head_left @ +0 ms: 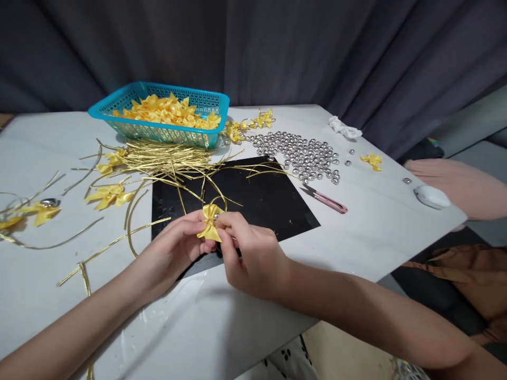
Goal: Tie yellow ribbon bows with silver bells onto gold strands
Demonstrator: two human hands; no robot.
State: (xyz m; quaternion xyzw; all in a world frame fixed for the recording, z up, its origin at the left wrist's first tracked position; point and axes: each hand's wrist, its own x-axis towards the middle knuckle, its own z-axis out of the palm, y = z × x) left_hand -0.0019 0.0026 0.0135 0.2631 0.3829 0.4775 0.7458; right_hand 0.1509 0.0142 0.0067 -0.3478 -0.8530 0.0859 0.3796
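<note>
Over the black mat (253, 195), my left hand (180, 237) pinches a yellow ribbon bow (209, 232) by its left side. My right hand (253, 248) is closed at the bow's right side, with thumb and forefinger at a small silver bead (216, 217) near its middle. A gold cord loop stands up behind the bow. What else the right fingertips grip is hidden. Just beyond the hands lies a heap of gold cords (170, 158), some ends reaching onto the mat.
A blue basket (158, 126) of yellow bows stands at the back. Silver beads (301, 153) spread to its right, near pink-handled snips (325, 199). Loose bows (109, 196) and cords lie at left. A white oval object (431, 196) sits by the right edge.
</note>
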